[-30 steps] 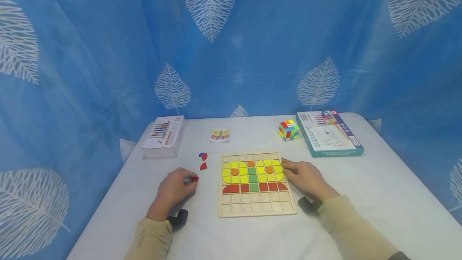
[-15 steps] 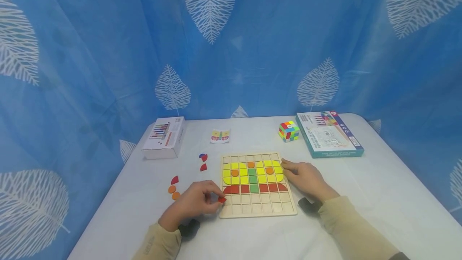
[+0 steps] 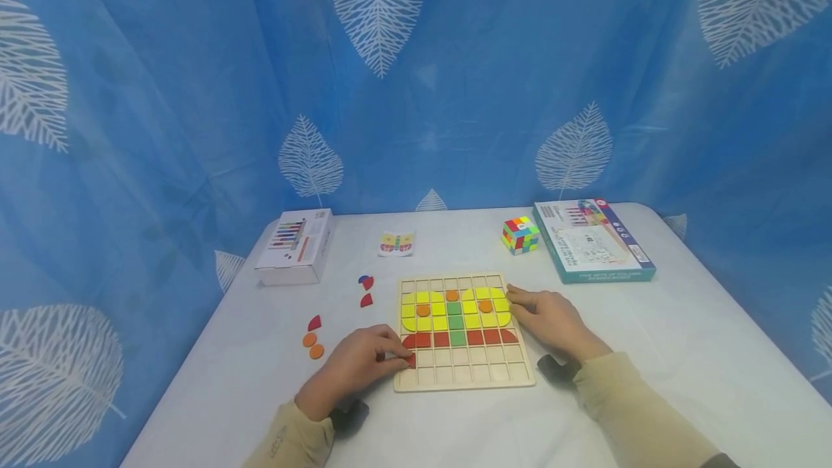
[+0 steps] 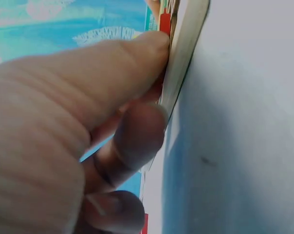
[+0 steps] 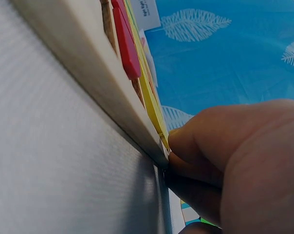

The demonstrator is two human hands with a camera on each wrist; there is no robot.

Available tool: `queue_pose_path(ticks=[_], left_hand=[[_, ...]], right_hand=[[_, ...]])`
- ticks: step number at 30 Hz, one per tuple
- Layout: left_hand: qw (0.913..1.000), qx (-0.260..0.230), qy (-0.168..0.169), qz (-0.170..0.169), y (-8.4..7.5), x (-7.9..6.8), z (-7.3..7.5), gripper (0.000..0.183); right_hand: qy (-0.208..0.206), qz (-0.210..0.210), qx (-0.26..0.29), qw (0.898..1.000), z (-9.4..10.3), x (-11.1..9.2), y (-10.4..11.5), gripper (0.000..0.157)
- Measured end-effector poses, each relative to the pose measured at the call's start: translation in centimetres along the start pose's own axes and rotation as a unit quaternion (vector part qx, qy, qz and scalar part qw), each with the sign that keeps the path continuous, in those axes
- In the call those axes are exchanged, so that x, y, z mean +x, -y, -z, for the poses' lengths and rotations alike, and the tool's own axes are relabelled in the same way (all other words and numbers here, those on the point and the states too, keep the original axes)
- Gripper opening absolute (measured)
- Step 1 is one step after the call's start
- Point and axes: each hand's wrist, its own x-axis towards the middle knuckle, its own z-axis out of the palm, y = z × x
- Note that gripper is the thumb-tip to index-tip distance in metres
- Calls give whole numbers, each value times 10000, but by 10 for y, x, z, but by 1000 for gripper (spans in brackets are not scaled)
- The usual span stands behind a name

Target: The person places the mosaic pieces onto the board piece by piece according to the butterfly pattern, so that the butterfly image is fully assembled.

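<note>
A wooden grid board (image 3: 453,377) lies on the white table, filled in part with yellow, orange, green and red pieces. At its left edge my left hand (image 3: 360,365) pinches a red tile (image 3: 412,361) in the first cell below the red row. In the left wrist view the thumb tip meets a red piece (image 4: 165,24) just inside the frame. My right hand (image 3: 552,320) grips the board's right edge by its upper corner; in the right wrist view the thumb lies at the rim with fingers beside it.
Left of the board lie a red quarter piece (image 3: 315,323), orange discs (image 3: 310,339), another red quarter (image 3: 367,300) and a red-and-blue pair (image 3: 367,282). Farther back are a white box (image 3: 295,247), pattern card (image 3: 396,243), puzzle cube (image 3: 520,235) and teal-sided box (image 3: 593,243).
My left hand has moved right from the loose pieces to the board's left edge, bringing the red tile down into a cell. The right hand stays at the board's edge.
</note>
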Motion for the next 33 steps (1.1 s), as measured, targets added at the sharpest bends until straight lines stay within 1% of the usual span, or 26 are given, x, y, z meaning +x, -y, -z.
queue_pose_path(ticks=[6, 10, 13, 16, 18, 22, 24, 26, 28, 30, 33], left_hand=[[9993, 318, -152, -80, -2, 0, -2, 19], [9979, 480, -242, -372, -2, 1, -5, 22], [9965, 537, -132, -620, -2, 1, -6, 30], [9956, 588, -2, -724, -3, 2, -8, 35], [9950, 623, 2, -783, -3, 2, -8, 36], [9940, 577, -253, -893, -4, 2, -9, 34], [9938, 536, -417, -881, -5, 2, -8, 32], [9941, 563, -616, -699, -6, 2, -7, 30], [9941, 642, -809, -326, -8, 2, -7, 28], [9920, 698, -1036, 197, -9, 1, -5, 28], [9831, 671, -1369, 1010, -9, 2, -4, 30]], right_hand=[[0, -18, 47, 10000, 0, 0, 0, 54], [1, 7, 53, 10000, 0, 0, 0, 54], [-13, 12, 49, 10000, 0, 0, 0, 54], [-18, 11, 48, 10000, 0, 0, 0, 54], [-23, 58, 20, 10000, 1, 0, 0, 53], [-43, 79, -9, 10000, 1, 0, -1, 53], [-33, 68, 8, 10000, 1, 0, 0, 53], [-26, 16, 60, 10000, 1, -1, 0, 53], [-9, 16, 83, 10000, 1, -1, 0, 53], [-27, 18, 95, 9999, 1, -1, 0, 53], [-70, 89, 39, 9999, 0, -1, -1, 53]])
